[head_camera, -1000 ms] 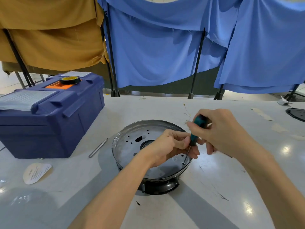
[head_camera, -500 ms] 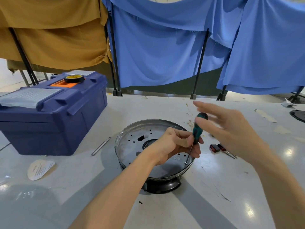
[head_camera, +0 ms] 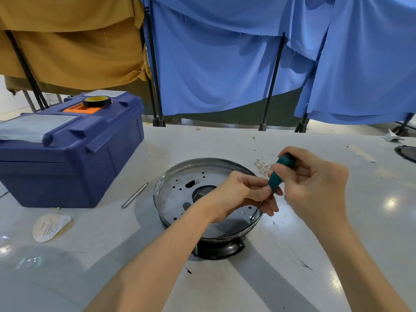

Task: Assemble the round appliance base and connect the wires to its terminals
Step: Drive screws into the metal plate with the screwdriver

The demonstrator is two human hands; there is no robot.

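Right hand point(head_camera: 315, 190) closed round the top of the screwdriver point(head_camera: 281, 172): smooth teal plastic handle, thin dark steel shaft. Left hand point(head_camera: 238, 197) pinches the lower end of that handle between thumb and fingers. Shaft slants down toward the person, tip seated on a small bright screw point(head_camera: 251, 218) just under the left fingers.

The screw sits near the rim of the base point(head_camera: 180, 194), directly beneath both hands. It's a round, shallow, dished plate of dull grey sheet metal with a polished raised rim, a round centre opening, one oblong slot and scattered small punched holes. There's a small stamped mark beside the screw, too small to read. Glossy black round housing point(head_camera: 220, 251) under the plate, on the person's side.

Wires point(head_camera: 262, 164): thin pale tangle on the table just beyond the right hand, apart from the base.

Left of the left hand:
- slim metal rod point(head_camera: 135, 195), lying flat
- blue ribbed plastic toolbox point(head_camera: 74, 158), orange inset in the lid, black tape roll point(head_camera: 96, 101) with yellow core on top
- rounded white paper label point(head_camera: 50, 227), print illegible

Table point(head_camera: 337, 266) is glossy off-white and scuffed. Blue cloth point(head_camera: 213, 64) and mustard cloth point(head_camera: 67, 46) hang on black stands beyond it.
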